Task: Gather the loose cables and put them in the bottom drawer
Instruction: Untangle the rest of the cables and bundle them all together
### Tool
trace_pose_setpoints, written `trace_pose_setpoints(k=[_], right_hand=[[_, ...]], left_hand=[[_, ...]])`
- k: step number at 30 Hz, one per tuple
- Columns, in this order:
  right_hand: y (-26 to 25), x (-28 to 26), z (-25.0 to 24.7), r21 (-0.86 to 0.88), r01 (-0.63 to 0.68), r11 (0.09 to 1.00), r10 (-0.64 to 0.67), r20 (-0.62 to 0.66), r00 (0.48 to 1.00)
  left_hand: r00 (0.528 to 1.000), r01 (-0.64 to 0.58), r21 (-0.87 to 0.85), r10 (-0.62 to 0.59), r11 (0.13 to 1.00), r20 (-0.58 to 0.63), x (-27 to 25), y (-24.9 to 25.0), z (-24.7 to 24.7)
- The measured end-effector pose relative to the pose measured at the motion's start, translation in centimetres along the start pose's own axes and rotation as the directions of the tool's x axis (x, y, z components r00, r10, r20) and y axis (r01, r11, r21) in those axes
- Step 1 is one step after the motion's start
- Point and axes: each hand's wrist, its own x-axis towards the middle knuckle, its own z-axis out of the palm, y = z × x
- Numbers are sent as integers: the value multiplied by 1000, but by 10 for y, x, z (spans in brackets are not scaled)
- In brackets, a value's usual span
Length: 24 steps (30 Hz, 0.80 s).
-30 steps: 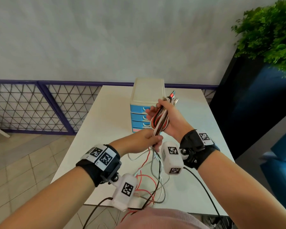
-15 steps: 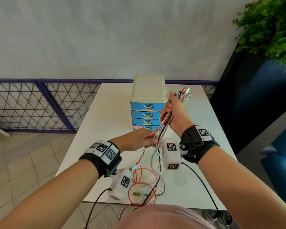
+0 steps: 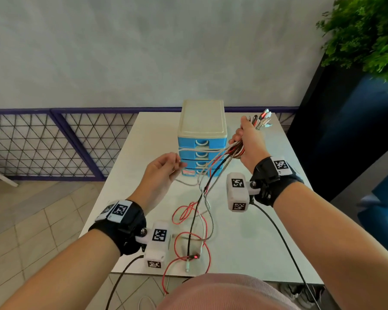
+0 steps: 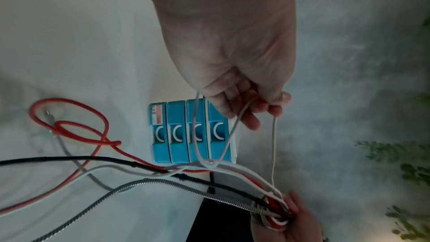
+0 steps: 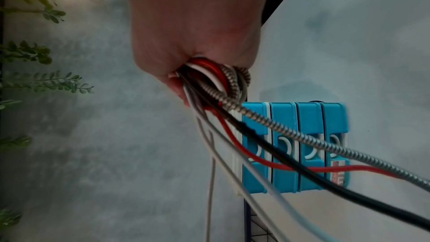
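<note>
My right hand point(image 3: 248, 139) point(image 5: 193, 47) grips a bundle of cables point(image 3: 235, 151) point(image 5: 216, 80), red, white, black and braided metal, raised to the right of the drawer unit; their plugs point(image 3: 263, 118) stick out above the fist. My left hand point(image 3: 164, 168) point(image 4: 242, 98) pinches a thin white cable point(image 4: 234, 128) point(image 3: 202, 151) and holds it out to the left. The loose tails point(image 3: 193, 220) trail down onto the white table point(image 3: 267, 231). The small drawer unit point(image 3: 202, 135) has several blue drawers, all closed; the bottom drawer point(image 3: 189, 172) carries a red label.
A dark planter with a green plant point(image 3: 367, 34) stands at the right of the table. A purple mesh fence point(image 3: 54, 142) runs behind and to the left. Thin black wires from the wrist cameras hang past the table's front edge point(image 3: 255, 279).
My right hand has lifted the bundle up and to the right. My left hand has left the bundle and drawn one white cable out to the left, stretching the cables between the hands.
</note>
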Motion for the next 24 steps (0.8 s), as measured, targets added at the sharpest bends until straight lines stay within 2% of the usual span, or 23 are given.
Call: trace_pose_setpoints(k=[1,3,6,9,11,12,16,18,21,23,24], right_hand=[[-1,1,1,-7,7,1000,-7,-10,1000],[-4,2,2,-9,23,1000,-24,-21,1000],[-8,5,1,-12,45,999,-45,-37,998],[-13,8,2,-3,56,998,-56,-61,997],[-19,12,2,25,75,997,-73,-67,995],[-22,12,2,24,81,996,-80,-61,995],[-18,11,3,-23,95,995,-96,-42,994],[-15,9,3,-19,97,995,-98,-28,995],[-16,7,2,-29,102,994,-103,-23,994],[-15,6,1,-55,106,993,-107,-19,994],[-12,5,2,-71,108,992,-109,-16,994]], left_hand=[[1000,-22,56,21,998,22,-1,3,2],[992,-109,314,85,943,89,-2,5,3],[966,-248,668,125,702,226,-2,5,-4],[928,-327,814,0,480,372,-7,-6,-9],[924,-303,886,-117,351,363,-11,-17,-17],[929,-280,907,-149,315,339,-13,-22,-23],[939,-187,942,-230,280,255,-9,-28,-34],[937,-112,944,-284,309,204,-8,-28,-36],[951,-31,931,-275,363,139,-6,-28,-46],[956,19,946,-284,325,79,-4,-28,-48],[953,39,966,-301,256,41,-2,-29,-47]])
